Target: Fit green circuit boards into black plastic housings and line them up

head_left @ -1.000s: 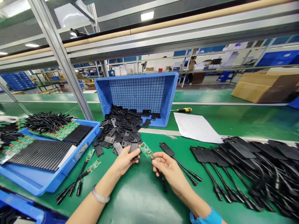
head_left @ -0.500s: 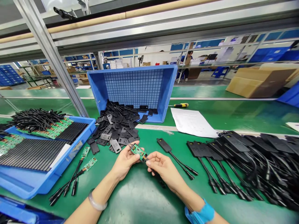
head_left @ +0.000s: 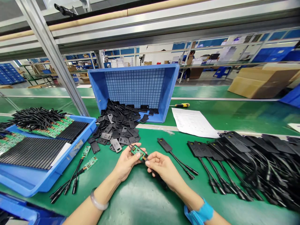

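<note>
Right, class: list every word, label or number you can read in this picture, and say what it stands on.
None can be read.
White sheet of paper: faint print, too blurred.
Green circuit board between the left hand and right hand: markings too small.
Cardboard box: no legible print.

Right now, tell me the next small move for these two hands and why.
Probably press the green circuit board down flat into the black shell beneath it. The left hand holds the board and shell together, the board looks tilted rather than seated, and the right hand pinches the cable end beside it. Finished black cased cables lie to the right, so seating seems the likely step.
</note>
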A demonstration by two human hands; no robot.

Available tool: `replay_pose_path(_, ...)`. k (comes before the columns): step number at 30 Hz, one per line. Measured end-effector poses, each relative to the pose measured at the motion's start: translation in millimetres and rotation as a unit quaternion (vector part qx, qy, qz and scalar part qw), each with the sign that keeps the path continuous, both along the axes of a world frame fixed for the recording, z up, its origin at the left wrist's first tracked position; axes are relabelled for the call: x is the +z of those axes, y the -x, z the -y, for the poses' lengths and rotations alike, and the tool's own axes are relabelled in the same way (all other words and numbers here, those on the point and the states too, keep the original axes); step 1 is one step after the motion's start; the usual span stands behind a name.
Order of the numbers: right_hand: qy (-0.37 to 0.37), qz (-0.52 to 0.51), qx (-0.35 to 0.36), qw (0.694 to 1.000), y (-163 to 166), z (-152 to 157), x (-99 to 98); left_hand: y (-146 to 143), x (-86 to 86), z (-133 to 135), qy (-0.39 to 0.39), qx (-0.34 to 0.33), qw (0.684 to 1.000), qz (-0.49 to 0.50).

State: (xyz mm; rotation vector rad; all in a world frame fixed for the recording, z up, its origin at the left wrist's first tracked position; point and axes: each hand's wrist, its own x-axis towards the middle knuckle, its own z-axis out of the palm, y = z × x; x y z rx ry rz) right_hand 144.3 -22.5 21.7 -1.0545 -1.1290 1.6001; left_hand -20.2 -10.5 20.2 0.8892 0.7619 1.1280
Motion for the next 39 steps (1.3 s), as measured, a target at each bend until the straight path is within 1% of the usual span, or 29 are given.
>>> replay_pose_path(4,0.015,-0.022,0.006,1.000,4,-1,-5.2,-7,-2.2,0,0.004,0.048,0.999,-0.011)
replay_pose_path(7,0.020,-0.016,0.007,1.000,6,-1,-8.5,-10,-2.9,0,0.004,0.074,0.997,-0.026)
replay_pose_path(10,0.032,0.044,0.063,0.996,6,0,-10.3,-10,-3.6,1,-0.017,0.092,0.994,-0.048)
replay_pose_path(12,0.007,0.105,0.094,0.990,5,1,-10.6,-10,-4.9,2,-0.038,0.104,0.991,-0.077)
replay_pose_path(13,-0.020,0.134,0.092,0.986,4,2,-10.5,-10,-5.8,2,-0.047,0.111,0.988,-0.095)
replay_pose_path(16,-0.120,0.206,0.039,0.970,3,4,-9.0,-10,-8.0,3,-0.063,0.121,0.981,-0.135)
replay_pose_path(18,-0.182,0.246,0.007,0.952,3,4,-7.8,-10,-7.8,3,-0.057,0.112,0.984,-0.126)
replay_pose_path(20,-0.221,0.270,-0.007,0.937,3,4,-7.2,-10,-6.0,2,-0.039,0.096,0.990,-0.094)
replay_pose_path(22,-0.214,0.265,0.002,0.940,3,2,-7.4,-8,-3.2,2,-0.022,0.084,0.994,-0.062)
replay_pose_path(24,-0.178,0.242,0.025,0.954,3,0,-8.3,-7,-0.7,3,-0.011,0.077,0.996,-0.044)
replay_pose_path(26,-0.149,0.226,0.045,0.962,3,-1,-9.3,-7,0.7,4,-0.005,0.071,0.997,-0.036)
replay_pose_path(28,-0.142,0.233,0.046,0.961,4,-2,-10.3,-8,0.8,7,-0.008,0.074,0.996,-0.039)
replay_pose_path(30,-0.159,0.267,0.020,0.950,5,-1,-11.6,-10,0.1,10,-0.026,0.092,0.994,-0.056)
replay_pose_path(32,-0.186,0.308,-0.014,0.933,7,0,-13.0,-13,-0.4,13,-0.058,0.116,0.988,-0.084)
replay_pose_path(34,-0.203,0.330,-0.031,0.921,8,1,-13.8,-14,0.5,14,-0.090,0.132,0.981,-0.113)
replay_pose_path(36,-0.209,0.324,-0.019,0.922,8,2,-12.7,-14,2.9,13,-0.101,0.130,0.978,-0.126)
replay_pose_path(38,-0.231,0.306,0.010,0.924,7,3,-9.4,-13,5.8,10,-0.078,0.110,0.984,-0.120)
replay_pose_path(39,-0.254,0.297,0.019,0.920,6,4,-7.1,-12,6.8,9,-0.061,0.096,0.987,-0.117)
